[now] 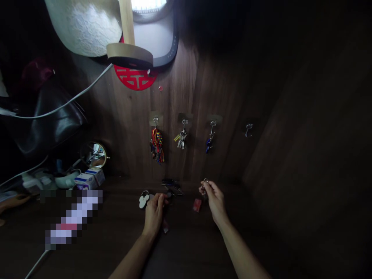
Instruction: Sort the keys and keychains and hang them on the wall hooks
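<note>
My right hand (pixel 214 199) is closed on a key ring, whose metal loop (pixel 206 180) shows above the fingertips. Just left of it is a small red tag (pixel 197 205); I cannot tell whether it hangs from the ring or lies on the desk. My left hand (pixel 155 211) is closed low over the desk, and what its fingertips pinch is too dark to make out. Beside that hand lies a pale mouse-head-shaped key fob (pixel 143 200) with a ring. Dark key-like items (pixel 174 189) lie beyond its fingers, and a small reddish piece (pixel 165 226) is below.
Wall hooks carry a colourful braided key bunch (pixel 157 145), silver keys (pixel 182 140) and blue keys (pixel 209 143); a bare hook (pixel 248 130) is at right. A lamp (pixel 130 54), round mirror (pixel 97 155), small boxes (pixel 89 179), dark bag (pixel 54 120) and white cable (pixel 78 95) occupy the left.
</note>
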`<state>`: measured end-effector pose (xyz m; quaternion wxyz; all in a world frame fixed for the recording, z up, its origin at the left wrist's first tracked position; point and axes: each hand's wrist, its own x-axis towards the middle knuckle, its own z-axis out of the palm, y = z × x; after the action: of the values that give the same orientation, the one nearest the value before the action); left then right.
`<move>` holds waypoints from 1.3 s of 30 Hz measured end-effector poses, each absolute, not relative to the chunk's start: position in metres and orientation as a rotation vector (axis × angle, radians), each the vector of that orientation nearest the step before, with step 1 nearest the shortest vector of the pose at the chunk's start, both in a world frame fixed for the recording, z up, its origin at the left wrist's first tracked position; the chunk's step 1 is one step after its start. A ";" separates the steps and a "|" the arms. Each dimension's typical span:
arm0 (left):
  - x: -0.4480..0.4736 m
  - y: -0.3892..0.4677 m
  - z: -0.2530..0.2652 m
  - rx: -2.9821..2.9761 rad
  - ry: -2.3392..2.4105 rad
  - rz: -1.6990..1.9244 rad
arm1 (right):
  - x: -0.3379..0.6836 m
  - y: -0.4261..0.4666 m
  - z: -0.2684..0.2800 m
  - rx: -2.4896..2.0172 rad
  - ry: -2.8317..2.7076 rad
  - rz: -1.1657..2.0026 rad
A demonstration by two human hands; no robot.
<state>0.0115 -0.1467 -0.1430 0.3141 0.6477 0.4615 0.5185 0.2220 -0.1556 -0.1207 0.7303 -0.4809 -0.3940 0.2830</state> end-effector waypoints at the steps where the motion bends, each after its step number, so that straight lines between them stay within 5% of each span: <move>1: 0.011 -0.147 -0.142 1.717 1.219 1.361 | 0.223 -0.155 -0.115 -1.054 -0.883 0.614; 18: 0.011 -0.146 -0.141 1.758 1.238 1.353 | 0.248 -0.103 0.017 -0.887 -0.925 0.334; 39: 0.012 -0.146 -0.141 1.776 1.263 1.338 | 0.248 -0.081 0.014 -0.877 -0.899 0.469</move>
<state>0.0119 -0.1461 -0.1408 0.2877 0.6651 0.4731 0.5011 0.2477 -0.0805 0.0141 0.7837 -0.4063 -0.4165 0.2175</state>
